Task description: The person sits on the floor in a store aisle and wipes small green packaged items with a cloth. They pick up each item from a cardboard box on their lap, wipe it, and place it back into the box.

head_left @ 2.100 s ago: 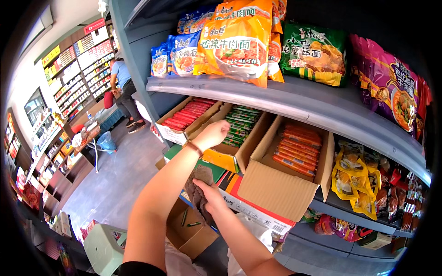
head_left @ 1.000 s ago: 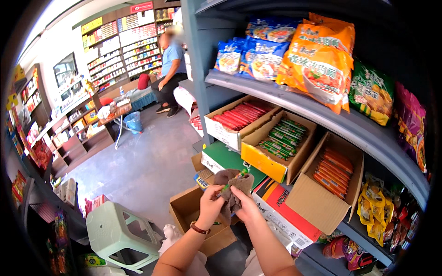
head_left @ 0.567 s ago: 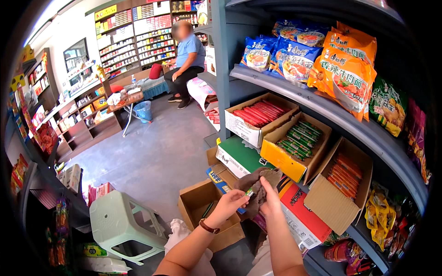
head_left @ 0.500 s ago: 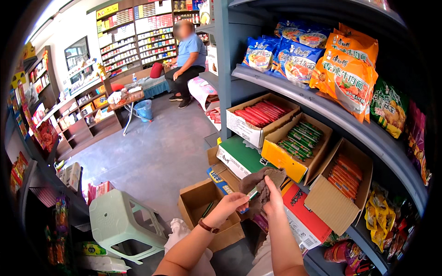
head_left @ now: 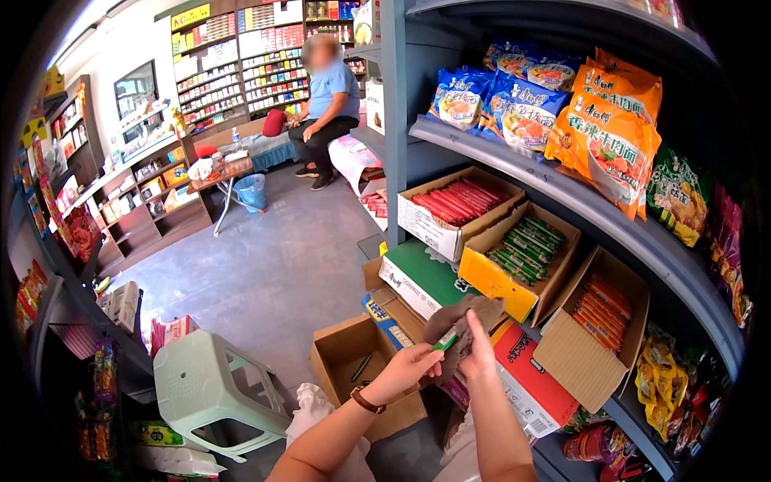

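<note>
One green-wrapped sausage (head_left: 444, 341) is gripped between the thumb and fingers of the left hand (head_left: 414, 365), low and right of centre, and lies against one grey-brown cloth (head_left: 450, 316). The right hand (head_left: 479, 347) grasps this cloth, its thumb along the upper side. One brown bracelet (head_left: 367, 401) encircles the left wrist.

Beyond the hands, three open cartons stand side by side under a grey shelf (head_left: 562, 183): one white-fronted carton (head_left: 428, 229) of red sticks, one yellow-fronted carton (head_left: 491, 287) of green sticks, and one brown carton (head_left: 582, 353) of orange sticks, its flap folded outward. Below them are two closed cartons, one green-topped carton (head_left: 430, 267) and one red-topped carton (head_left: 522, 357). On the shelf, at least four blue noodle bags (head_left: 522, 112), two orange noodle bags (head_left: 608, 149) and one green noodle bag (head_left: 679, 197) can be counted; the number of purple bags (head_left: 727, 249) is unclear.

Left of the hands, one open cardboard box (head_left: 404, 411) contains at least one green stick (head_left: 361, 368). One pale green stool (head_left: 193, 369) stands farther left; one seated person (head_left: 331, 104) appears in the background.
</note>
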The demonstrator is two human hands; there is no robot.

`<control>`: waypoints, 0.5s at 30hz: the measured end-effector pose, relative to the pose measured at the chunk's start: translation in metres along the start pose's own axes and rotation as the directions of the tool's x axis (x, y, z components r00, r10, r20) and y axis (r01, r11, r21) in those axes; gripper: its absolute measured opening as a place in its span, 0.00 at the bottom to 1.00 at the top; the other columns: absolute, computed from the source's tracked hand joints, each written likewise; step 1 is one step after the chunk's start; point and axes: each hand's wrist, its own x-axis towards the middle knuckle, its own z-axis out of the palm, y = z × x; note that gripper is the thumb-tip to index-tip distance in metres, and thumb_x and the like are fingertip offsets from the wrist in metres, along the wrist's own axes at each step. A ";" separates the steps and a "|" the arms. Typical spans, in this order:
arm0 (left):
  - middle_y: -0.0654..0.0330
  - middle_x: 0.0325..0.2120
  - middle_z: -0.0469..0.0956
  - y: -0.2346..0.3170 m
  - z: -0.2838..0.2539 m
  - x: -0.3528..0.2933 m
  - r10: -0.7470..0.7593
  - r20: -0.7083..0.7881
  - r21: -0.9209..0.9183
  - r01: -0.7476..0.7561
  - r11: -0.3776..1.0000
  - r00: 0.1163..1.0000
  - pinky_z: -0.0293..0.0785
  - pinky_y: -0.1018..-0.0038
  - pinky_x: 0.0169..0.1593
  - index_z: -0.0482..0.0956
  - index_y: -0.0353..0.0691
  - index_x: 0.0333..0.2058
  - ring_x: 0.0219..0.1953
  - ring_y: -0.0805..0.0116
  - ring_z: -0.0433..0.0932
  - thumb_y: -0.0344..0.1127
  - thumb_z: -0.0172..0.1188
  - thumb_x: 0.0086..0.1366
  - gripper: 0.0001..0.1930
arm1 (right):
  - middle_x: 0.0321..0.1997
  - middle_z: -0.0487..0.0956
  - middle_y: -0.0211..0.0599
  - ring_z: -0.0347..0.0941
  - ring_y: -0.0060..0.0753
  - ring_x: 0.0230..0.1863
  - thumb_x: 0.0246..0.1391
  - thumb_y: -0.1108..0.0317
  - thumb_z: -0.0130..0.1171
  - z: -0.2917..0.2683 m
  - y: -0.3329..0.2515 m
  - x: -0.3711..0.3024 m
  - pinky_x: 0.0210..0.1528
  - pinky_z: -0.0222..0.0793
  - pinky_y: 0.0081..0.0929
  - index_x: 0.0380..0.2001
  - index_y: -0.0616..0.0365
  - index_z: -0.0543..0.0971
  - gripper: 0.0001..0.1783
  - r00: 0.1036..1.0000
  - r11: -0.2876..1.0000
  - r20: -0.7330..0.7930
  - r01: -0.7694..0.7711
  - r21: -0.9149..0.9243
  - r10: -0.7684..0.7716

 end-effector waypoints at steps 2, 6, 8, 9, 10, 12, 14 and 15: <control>0.62 0.19 0.75 -0.006 0.004 0.002 0.134 -0.138 0.161 -0.111 0.981 0.981 0.69 0.77 0.29 0.73 0.36 0.30 0.24 0.74 0.73 0.41 0.52 0.64 0.13 | 0.40 0.75 0.32 0.71 0.34 0.43 0.51 0.64 0.61 0.004 0.010 -0.009 0.40 0.70 0.31 0.47 0.54 0.69 0.21 0.992 0.981 0.036 -0.117 -0.154 0.124; 0.53 0.18 0.73 -0.002 0.005 0.001 0.429 -0.317 0.722 -0.078 0.688 0.846 0.69 0.67 0.25 0.70 0.37 0.25 0.21 0.58 0.74 0.38 0.56 0.58 0.10 | 0.45 0.73 0.33 0.71 0.31 0.44 0.50 0.70 0.61 0.019 0.026 -0.015 0.43 0.69 0.28 0.49 0.53 0.69 0.22 0.985 0.973 0.059 -0.149 -0.175 0.162; 0.50 0.18 0.73 0.004 0.008 0.001 0.526 -0.317 0.761 -0.119 0.638 0.789 0.69 0.63 0.24 0.69 0.37 0.24 0.21 0.52 0.74 0.37 0.57 0.56 0.10 | 0.46 0.73 0.32 0.70 0.31 0.46 0.50 0.69 0.61 0.014 0.026 -0.012 0.45 0.68 0.29 0.50 0.53 0.68 0.23 0.982 0.970 0.085 -0.147 -0.196 0.166; 0.54 0.14 0.70 0.004 0.007 0.002 0.576 -0.327 0.738 -0.179 0.651 0.749 0.65 0.67 0.20 0.69 0.36 0.22 0.16 0.60 0.71 0.37 0.58 0.56 0.12 | 0.47 0.73 0.32 0.70 0.31 0.47 0.50 0.68 0.62 0.014 0.026 -0.011 0.46 0.68 0.30 0.50 0.53 0.68 0.23 0.980 0.968 0.103 -0.146 -0.205 0.170; 0.56 0.12 0.68 0.005 0.006 0.002 0.530 -0.357 0.656 -0.198 0.728 0.769 0.63 0.69 0.20 0.68 0.35 0.21 0.15 0.64 0.68 0.37 0.58 0.57 0.13 | 0.47 0.73 0.31 0.70 0.32 0.48 0.50 0.67 0.62 0.014 0.025 -0.010 0.47 0.67 0.31 0.50 0.53 0.68 0.24 0.983 0.971 0.073 -0.153 -0.181 0.169; 0.60 0.10 0.64 0.007 0.002 0.002 0.427 -0.398 0.465 -0.223 0.857 0.812 0.60 0.74 0.18 0.68 0.34 0.20 0.13 0.73 0.63 0.36 0.59 0.57 0.14 | 0.47 0.73 0.30 0.69 0.32 0.49 0.49 0.65 0.62 0.013 0.017 -0.009 0.49 0.66 0.33 0.50 0.54 0.69 0.24 0.986 0.977 0.006 -0.164 -0.133 0.166; 0.65 0.10 0.58 0.007 0.000 0.000 0.425 -0.442 0.385 -0.261 0.885 0.790 0.54 0.79 0.18 0.67 0.33 0.19 0.15 0.81 0.57 0.33 0.59 0.56 0.14 | 0.46 0.74 0.30 0.69 0.35 0.48 0.49 0.61 0.62 0.004 0.007 0.000 0.51 0.65 0.35 0.46 0.52 0.72 0.21 0.981 0.980 -0.015 -0.195 -0.051 0.194; 0.65 0.10 0.58 0.008 -0.002 -0.002 0.455 -0.463 0.404 -0.275 0.872 0.761 0.54 0.79 0.18 0.67 0.33 0.18 0.15 0.81 0.57 0.33 0.59 0.56 0.13 | 0.45 0.75 0.31 0.70 0.35 0.47 0.49 0.62 0.62 -0.008 0.005 0.009 0.51 0.65 0.36 0.45 0.52 0.73 0.20 0.985 0.985 -0.036 -0.167 -0.028 0.166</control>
